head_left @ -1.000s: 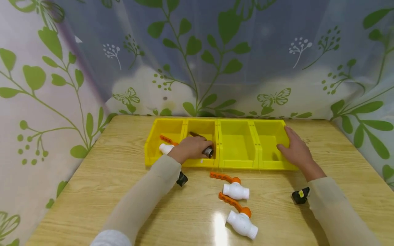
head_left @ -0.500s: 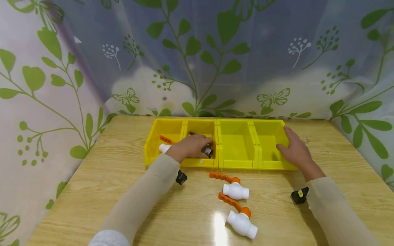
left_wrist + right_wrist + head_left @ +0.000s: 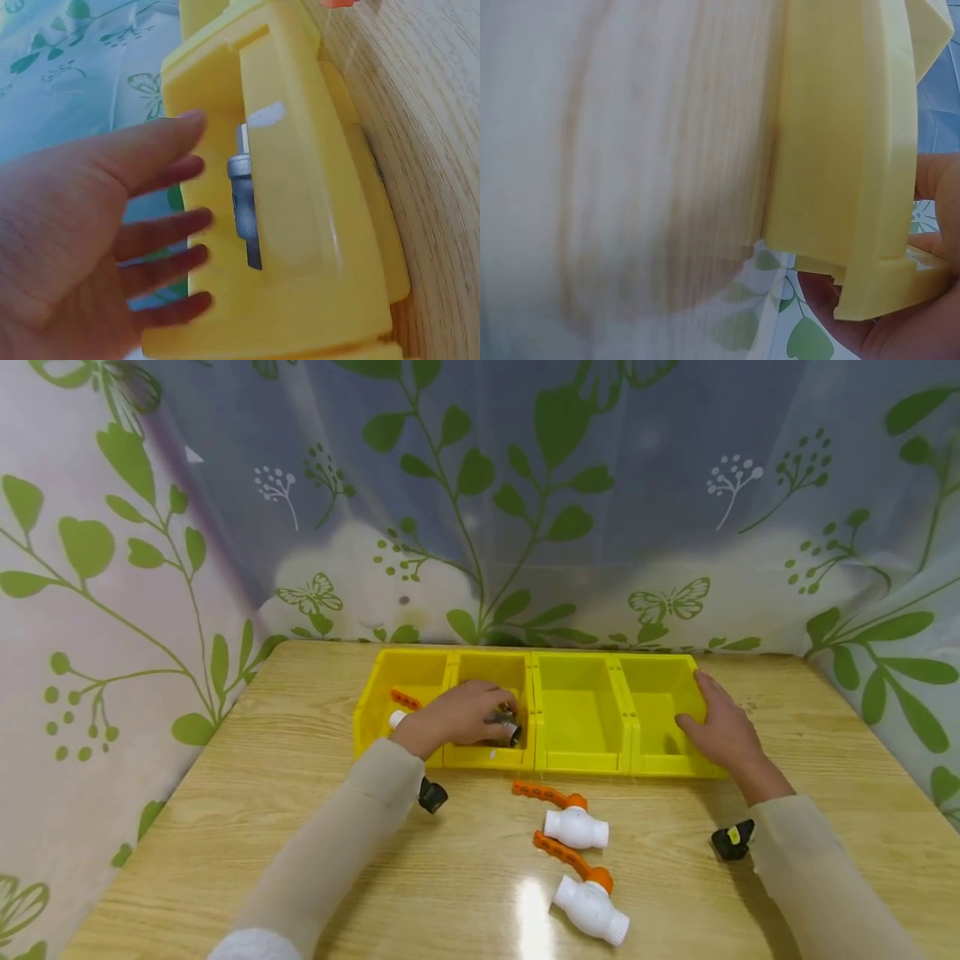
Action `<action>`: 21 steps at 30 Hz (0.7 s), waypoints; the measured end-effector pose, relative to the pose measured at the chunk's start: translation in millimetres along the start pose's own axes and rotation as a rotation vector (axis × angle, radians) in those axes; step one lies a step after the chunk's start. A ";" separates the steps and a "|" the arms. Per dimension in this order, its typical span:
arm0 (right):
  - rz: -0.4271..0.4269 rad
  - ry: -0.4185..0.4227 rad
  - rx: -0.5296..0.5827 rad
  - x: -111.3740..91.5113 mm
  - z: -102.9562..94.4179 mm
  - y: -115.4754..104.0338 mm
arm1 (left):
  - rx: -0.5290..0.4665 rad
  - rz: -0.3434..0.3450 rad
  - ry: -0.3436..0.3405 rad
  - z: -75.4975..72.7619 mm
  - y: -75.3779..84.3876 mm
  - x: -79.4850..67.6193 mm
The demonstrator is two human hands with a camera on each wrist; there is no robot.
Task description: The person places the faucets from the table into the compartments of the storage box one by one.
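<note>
In the head view my left hand (image 3: 453, 714) is over the second yellow bin (image 3: 487, 758) from the left. The left wrist view shows its fingers (image 3: 161, 259) spread and apart from a grey metal fitting (image 3: 244, 202), which lies on the bin floor, partly hidden by the front lip. My right hand (image 3: 723, 727) grips the right wall of the rightmost yellow bin (image 3: 675, 764), thumb inside and fingers outside. In the leftmost bin (image 3: 367, 745) lies a white valve (image 3: 397, 718) with an orange handle (image 3: 406, 699), partly covered by the left hand.
Two white valves, one nearer the bins (image 3: 576, 828) and one closer to me (image 3: 591, 910), lie on the wooden table (image 3: 420, 893), both with orange handles. The third bin (image 3: 581, 762) joins the row. A patterned curtain (image 3: 465, 527) hangs behind.
My left hand has let go of the metal fitting, its fingers loosening, and has shifted slightly left. My right hand stays on the rightmost bin.
</note>
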State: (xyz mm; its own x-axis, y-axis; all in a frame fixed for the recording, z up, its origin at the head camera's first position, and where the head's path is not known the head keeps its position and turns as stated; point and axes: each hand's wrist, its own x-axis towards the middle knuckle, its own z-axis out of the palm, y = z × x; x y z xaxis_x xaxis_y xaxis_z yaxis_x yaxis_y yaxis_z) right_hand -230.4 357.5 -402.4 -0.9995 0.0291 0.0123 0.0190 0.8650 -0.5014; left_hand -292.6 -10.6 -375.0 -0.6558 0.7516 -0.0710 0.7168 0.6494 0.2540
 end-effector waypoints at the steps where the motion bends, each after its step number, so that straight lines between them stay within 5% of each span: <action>1: -0.002 0.000 -0.001 0.0 0.2 0.1 | -0.013 -0.006 0.015 -0.9 -0.2 -2.0; 12: -0.010 0.027 -0.003 1.8 2.0 4.1 | -0.030 -0.038 0.124 -9.5 -1.1 -18.2; 21: -0.018 0.022 0.001 2.9 2.9 5.5 | 0.011 -0.135 0.227 -11.2 -9.6 -34.4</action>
State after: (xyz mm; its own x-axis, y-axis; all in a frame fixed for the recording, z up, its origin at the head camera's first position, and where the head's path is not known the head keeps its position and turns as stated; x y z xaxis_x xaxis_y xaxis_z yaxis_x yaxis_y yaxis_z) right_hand -233.4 360.9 -407.6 -0.9989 0.0246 0.0399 0.0013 0.8652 -0.5015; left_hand -279.6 -44.0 -364.2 -0.7810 0.6139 0.1147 0.6210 0.7440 0.2467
